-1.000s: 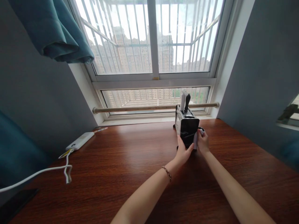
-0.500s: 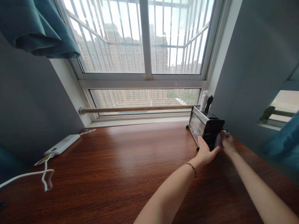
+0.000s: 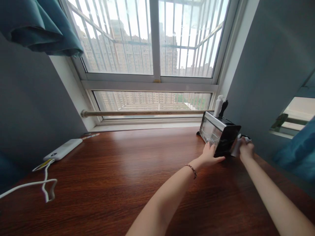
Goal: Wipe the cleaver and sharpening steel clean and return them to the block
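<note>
A black and silver box with a see-through side and slots in its top, perhaps a knife holder (image 3: 227, 139), stands on small dark feet at the table's right. A black handle (image 3: 223, 108) and a white handle-like piece (image 3: 218, 105) stick up from its top. My left hand (image 3: 209, 155) lies against the lower clear side by the near corner, fingers stretched and thumb pointing right. At the box's right side, my right hand (image 3: 246, 150) is closed on a white cloth (image 3: 236, 147). Something dark shows above those fingers; I cannot make out what it is.
The brown wooden table (image 3: 137, 170) runs up to a barred window (image 3: 155, 49). A white power strip (image 3: 62, 149) with a white cable (image 3: 27, 185) lies at the left. A rail (image 3: 142, 113) crosses low before the window. Blue curtains (image 3: 39, 29) hang at both sides.
My left hand has slid left and down along the box's near corner. My right hand has moved right with the cloth, away from the black end panel. The view has shifted slightly.
</note>
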Tool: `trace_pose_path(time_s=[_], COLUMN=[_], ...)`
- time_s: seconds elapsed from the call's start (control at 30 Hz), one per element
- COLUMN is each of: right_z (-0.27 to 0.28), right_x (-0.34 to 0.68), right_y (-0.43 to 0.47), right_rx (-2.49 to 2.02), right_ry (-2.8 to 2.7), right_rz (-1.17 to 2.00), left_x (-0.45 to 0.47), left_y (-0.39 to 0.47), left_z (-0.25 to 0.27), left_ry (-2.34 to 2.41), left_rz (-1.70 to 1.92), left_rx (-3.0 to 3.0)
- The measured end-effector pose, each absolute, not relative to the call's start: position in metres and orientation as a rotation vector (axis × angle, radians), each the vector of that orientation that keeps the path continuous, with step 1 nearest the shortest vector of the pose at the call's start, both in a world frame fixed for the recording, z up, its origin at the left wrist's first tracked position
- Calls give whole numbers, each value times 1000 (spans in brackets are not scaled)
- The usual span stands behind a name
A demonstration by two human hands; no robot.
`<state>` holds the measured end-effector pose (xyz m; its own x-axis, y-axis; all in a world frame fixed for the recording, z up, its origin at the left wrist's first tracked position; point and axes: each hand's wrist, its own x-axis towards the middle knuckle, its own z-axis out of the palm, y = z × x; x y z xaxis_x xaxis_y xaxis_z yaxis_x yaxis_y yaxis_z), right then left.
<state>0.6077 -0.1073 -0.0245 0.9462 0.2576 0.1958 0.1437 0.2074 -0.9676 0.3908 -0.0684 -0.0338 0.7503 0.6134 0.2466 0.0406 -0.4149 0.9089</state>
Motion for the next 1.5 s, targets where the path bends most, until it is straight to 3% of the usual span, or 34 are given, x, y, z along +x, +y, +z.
trace_pose_path(time_s=[0.1,0.2,0.3,0.5,0.77,1.07,1.3,1.37,1.5], right_z=[-25,-30,-32,-24,-61,-71,-68,-64,-60], right_x=[574,506,423,314,289,296,286,284,285], right_y=[-125,-140,-139,-102,-84,-83,-94,-98,-98], right_rx=[-1297,-1111,-911,-680,-815,-890,-1261,-1268,-1186], right_ry=[-202,-287,-348,-443,-625,-716,-1072,-1205,-866], right_rz=[40,517,1198,1600,1501,1513,993,1039,1324], left_x=[341,286,237,179,136,131,132,133,135], left_y=[-63,-68,-83,-90,-60,-61,-68,-70,-71], left_z=[-37,-42,-44,-48,-63,-71,-66,-64,-62], left_ry=[554,581,555,725,921,842,756,731,723], left_rz=[675,645,564,738,1024,845,923,950,1004], left_rx=[1797,1699,1556,1169,1263,1010,956,940,897])
